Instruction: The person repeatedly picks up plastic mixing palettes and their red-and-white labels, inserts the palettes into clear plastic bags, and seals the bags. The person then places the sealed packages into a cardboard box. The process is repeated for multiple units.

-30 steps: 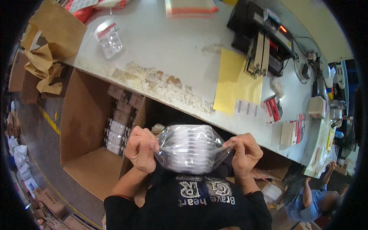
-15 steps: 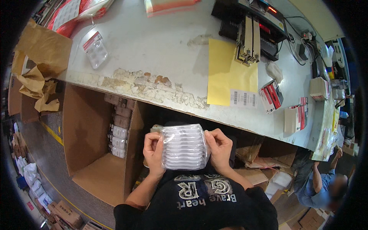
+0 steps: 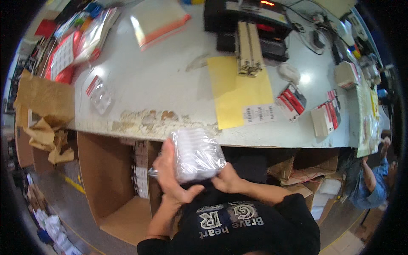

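Note:
A clear-plastic-wrapped bundle of white, ridged pieces stacked together (image 3: pixel 197 155) is tilted in front of my body, at the table's front edge. My left hand (image 3: pixel 172 178) lies along its left side, fingers stretched out flat and the thumb spread away; it is a little blurred. At the bundle's lower right corner, my right hand (image 3: pixel 228 178) grips the wrapping, its fingertips partly hidden beneath. What the white pieces are cannot be made out through the shiny film.
On the table (image 3: pixel 157 85) lie a small clear zip bag (image 3: pixel 100 95), a yellow sheet (image 3: pixel 231 91) with barcode labels (image 3: pixel 259 114), red-and-white boxes (image 3: pixel 291 102) and a black machine (image 3: pixel 255 36). An open carton (image 3: pixel 106 178) holding similar packs stands lower left. Another person (image 3: pixel 369 182) is at far right.
The bundle has turned and tilted, coming closer to the table edge. My left hand has opened from a pinch and moved along its side; my right hand has slid to the lower corner.

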Available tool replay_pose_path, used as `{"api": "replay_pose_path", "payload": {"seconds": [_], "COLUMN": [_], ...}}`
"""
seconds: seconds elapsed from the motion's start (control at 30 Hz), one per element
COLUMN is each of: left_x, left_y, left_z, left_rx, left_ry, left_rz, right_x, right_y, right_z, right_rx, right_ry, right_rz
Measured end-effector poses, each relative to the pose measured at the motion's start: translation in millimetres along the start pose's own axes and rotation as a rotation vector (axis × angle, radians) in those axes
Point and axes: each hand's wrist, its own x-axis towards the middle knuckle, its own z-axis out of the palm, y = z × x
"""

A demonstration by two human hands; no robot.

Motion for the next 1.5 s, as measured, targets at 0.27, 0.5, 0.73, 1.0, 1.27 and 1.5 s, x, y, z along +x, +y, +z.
{"api": "replay_pose_path", "payload": {"seconds": [0.27,0.5,0.73,1.0,1.27,1.5], "left_x": [188,86,-33,-8,-7,1], "left_y": [-26,-10,-28,-2,-15,-12], "left_z": [35,58,117,123,116,118], "left_rx": [0.776,-0.228,-1.092,-0.954,-0.644,-0.736], "left_ry": [-0.079,-0.116,-0.314,-0.089,-0.233,-0.164], "left_rz": [0.447,0.368,-1.107,-0.758,-0.562,-0.666], "right_x": [90,34,-28,25,32,30], "right_y": [-13,34,5,20,32,47], "right_z": [3,-142,-85,-108,-112,-107], "right_rx": [0.539,-1.018,-1.107,-0.518,-0.416,-0.392], "right_ry": [0.021,0.486,0.157,0.059,0.085,0.271], "right_rz": [0.136,0.151,0.165,0.065,0.082,-0.022]}}
